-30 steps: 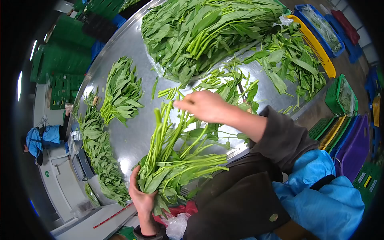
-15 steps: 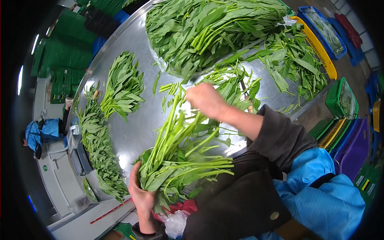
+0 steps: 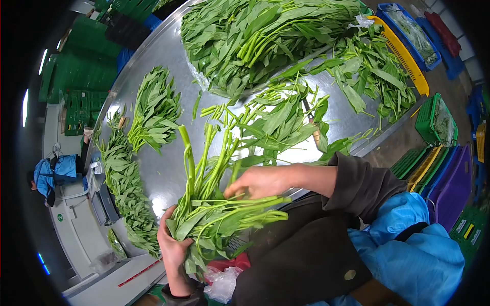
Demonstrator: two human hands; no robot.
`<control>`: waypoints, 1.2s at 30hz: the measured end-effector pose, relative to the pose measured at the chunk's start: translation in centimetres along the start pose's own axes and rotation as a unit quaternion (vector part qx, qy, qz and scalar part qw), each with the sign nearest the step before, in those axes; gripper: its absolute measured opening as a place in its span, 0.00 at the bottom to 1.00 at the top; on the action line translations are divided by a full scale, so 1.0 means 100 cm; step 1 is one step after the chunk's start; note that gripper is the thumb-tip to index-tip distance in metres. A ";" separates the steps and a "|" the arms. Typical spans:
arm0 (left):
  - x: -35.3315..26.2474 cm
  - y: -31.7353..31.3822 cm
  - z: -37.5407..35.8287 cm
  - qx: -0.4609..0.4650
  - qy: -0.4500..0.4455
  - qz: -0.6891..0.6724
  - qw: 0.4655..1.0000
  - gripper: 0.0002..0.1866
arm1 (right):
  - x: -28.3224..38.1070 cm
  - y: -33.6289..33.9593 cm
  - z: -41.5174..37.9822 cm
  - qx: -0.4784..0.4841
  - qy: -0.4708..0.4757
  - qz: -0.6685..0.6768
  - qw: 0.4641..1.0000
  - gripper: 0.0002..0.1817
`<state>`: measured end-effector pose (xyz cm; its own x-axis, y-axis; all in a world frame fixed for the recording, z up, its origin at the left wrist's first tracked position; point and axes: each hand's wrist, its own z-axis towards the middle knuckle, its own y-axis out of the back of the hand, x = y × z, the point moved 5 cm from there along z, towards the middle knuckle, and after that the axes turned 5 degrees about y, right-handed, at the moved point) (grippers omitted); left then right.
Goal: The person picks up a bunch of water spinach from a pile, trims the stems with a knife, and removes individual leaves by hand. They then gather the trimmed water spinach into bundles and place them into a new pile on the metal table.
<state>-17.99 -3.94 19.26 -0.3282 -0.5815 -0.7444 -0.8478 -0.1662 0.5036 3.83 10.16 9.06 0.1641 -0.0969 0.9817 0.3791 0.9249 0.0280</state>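
Note:
My left hand is wrapped round the lower, leafy part of a bunch of green leafy stems. Some stems point up over the metal table, others out to the right. Against the right side of this bunch is my right hand, its fingers curled in among the stems and partly hidden by them. Loose leaves and cut stem pieces lie just above it on the metal table. Among them rests a knife with a wooden handle.
A large leafy pile is at the top, with a smaller pile beside a yellow crate. One bunch and a long leafy row lie left. A person in blue is far left. Stacked crates stand right.
My right hand has moved down from the loose stems to the held bunch. Several of the bunch's stems now stand more upright. My left hand has shifted slightly left.

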 end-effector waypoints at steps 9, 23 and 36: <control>0.007 0.015 -0.001 0.093 0.069 -0.110 0.987 0.44 | 0.002 0.099 -0.015 -0.048 -0.001 0.568 0.821 0.13; 0.005 0.009 0.011 0.091 0.064 -0.098 0.989 0.41 | 0.096 0.085 -0.009 -0.187 0.057 -0.352 0.915 0.30; -0.001 -0.008 0.008 0.117 0.061 -0.114 0.985 0.42 | 0.025 0.076 -0.016 -0.252 0.083 0.435 0.861 0.13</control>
<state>-17.61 -3.11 18.61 -0.0767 -0.6445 -0.7608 -0.9712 -0.1242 0.2032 8.63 16.40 11.45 0.6977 0.4608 0.5485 0.3874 0.4013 -0.8300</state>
